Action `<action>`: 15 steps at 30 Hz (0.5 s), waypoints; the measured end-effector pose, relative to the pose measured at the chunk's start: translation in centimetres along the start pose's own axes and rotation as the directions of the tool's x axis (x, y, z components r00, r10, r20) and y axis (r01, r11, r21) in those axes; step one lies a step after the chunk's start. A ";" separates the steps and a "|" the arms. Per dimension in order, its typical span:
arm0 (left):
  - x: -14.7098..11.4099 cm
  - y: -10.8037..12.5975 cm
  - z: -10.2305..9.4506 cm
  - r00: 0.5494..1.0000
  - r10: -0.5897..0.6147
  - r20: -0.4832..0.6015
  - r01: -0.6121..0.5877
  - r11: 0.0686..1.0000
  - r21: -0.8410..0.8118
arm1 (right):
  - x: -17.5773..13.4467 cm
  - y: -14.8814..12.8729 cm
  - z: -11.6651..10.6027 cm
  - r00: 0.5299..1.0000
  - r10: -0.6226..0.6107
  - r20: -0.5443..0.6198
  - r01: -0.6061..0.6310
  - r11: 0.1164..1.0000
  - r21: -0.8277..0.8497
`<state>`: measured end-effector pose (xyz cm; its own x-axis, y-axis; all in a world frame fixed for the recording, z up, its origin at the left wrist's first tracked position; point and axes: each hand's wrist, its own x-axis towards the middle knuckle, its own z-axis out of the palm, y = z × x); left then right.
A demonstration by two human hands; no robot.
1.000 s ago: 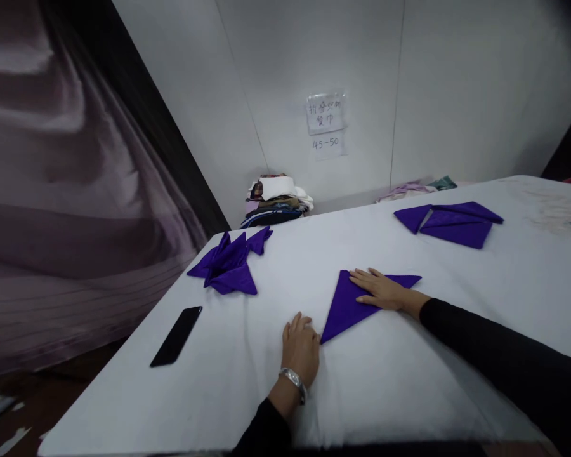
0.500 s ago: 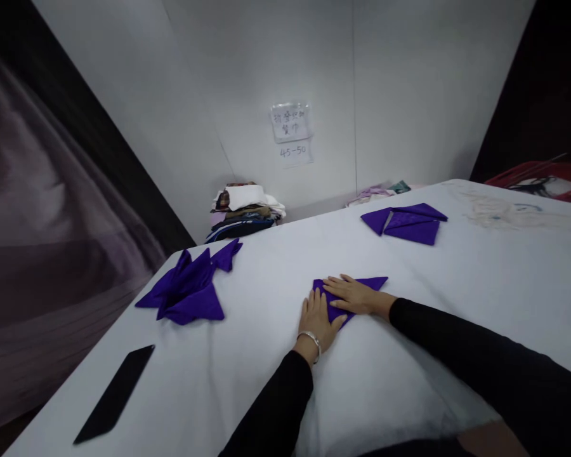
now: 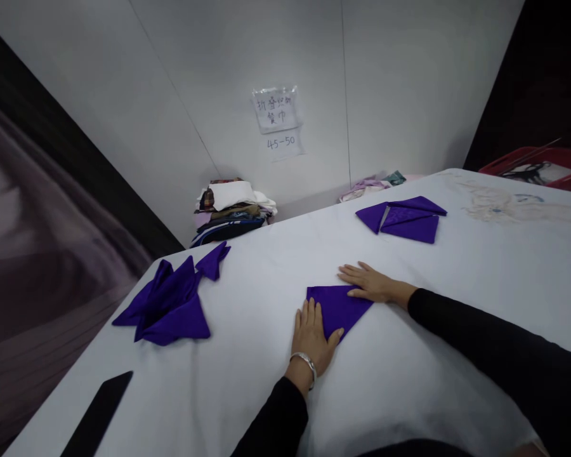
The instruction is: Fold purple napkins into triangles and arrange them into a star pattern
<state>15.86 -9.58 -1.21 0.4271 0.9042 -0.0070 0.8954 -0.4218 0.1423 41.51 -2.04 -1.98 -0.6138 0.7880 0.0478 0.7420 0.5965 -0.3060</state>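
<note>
A folded purple cloth napkin [image 3: 339,310] lies flat on the white-covered table [image 3: 261,285] in front of me. My left hand [image 3: 313,337] rests flat on its left edge, fingers stretched out and thumb apart; a silver bracelet is on that wrist. Across the napkin's right corner lies my right hand [image 3: 368,284], flat with fingers spread, its fingertips reaching past the upper edge onto the table. Part of the napkin is hidden under both hands.
On the left stands a purple napkin folded into peaks [image 3: 171,301], with a smaller folded purple piece [image 3: 213,260] beside it. Another folded purple napkin [image 3: 409,220] lies at the back right. A black flat object [image 3: 99,412], stacked clothes [image 3: 233,212] and a red basket [image 3: 552,165] surround these.
My right hand has slid right across the napkin, uncovering its middle. The napkin's right point no longer sticks out past that hand. My left hand stays on the left edge. The view has shifted slightly.
</note>
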 end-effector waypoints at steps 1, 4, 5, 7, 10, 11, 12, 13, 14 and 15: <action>0.0 0.0 0.0 1.000 -0.001 0.004 0.001 1.000 -0.004 | -0.5 1.1 -0.3 0.999 0.033 -0.001 -0.033 0.999 -0.010; -0.1 -0.1 0.1 1.000 -0.003 0.009 0.003 1.000 -0.019 | -2.1 3.9 -1.2 0.981 0.191 -0.016 -0.192 0.981 -0.027; -0.2 -0.1 0.2 1.000 -0.004 0.008 0.005 1.000 -0.024 | -2.5 4.4 -1.5 0.968 0.249 -0.038 -0.250 0.968 -0.022; -0.2 -0.1 0.4 1.000 -0.005 0.005 0.005 0.999 -0.032 | -2.7 3.9 -1.9 0.946 0.309 -0.102 -0.311 0.950 -0.008; -0.3 -0.1 0.4 1.000 -0.007 0.003 0.007 0.999 -0.040 | -1.6 -0.3 -1.6 0.979 0.146 -0.140 -0.149 0.989 -0.013; -0.3 -0.1 0.4 1.000 -0.010 0.005 0.010 0.999 -0.046 | -0.8 -2.3 -1.2 0.993 0.043 -0.114 -0.044 0.999 -0.005; -0.3 0.0 0.3 1.000 -0.014 0.010 0.014 0.998 -0.054 | 0.0 -4.2 -0.8 0.995 -0.051 -0.085 0.053 0.998 0.018; -0.3 0.0 0.2 1.000 -0.015 0.015 0.016 0.998 -0.063 | 0.9 -6.1 -0.3 0.990 -0.129 -0.054 0.132 0.990 0.051; -0.3 0.1 0.1 1.000 -0.012 0.017 0.013 0.997 -0.070 | 1.8 -7.6 0.2 0.982 -0.184 -0.028 0.186 0.979 0.085; -0.3 0.2 0.0 1.000 -0.005 0.013 0.006 0.997 -0.076 | 2.7 -8.7 0.7 0.977 -0.215 -0.006 0.215 0.970 0.115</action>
<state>15.91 -9.95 -1.18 0.4241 0.9054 -0.0204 0.8858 -0.4100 0.2171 33.21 -5.17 0.13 -0.7575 0.6420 0.1186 0.5568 0.7301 -0.3960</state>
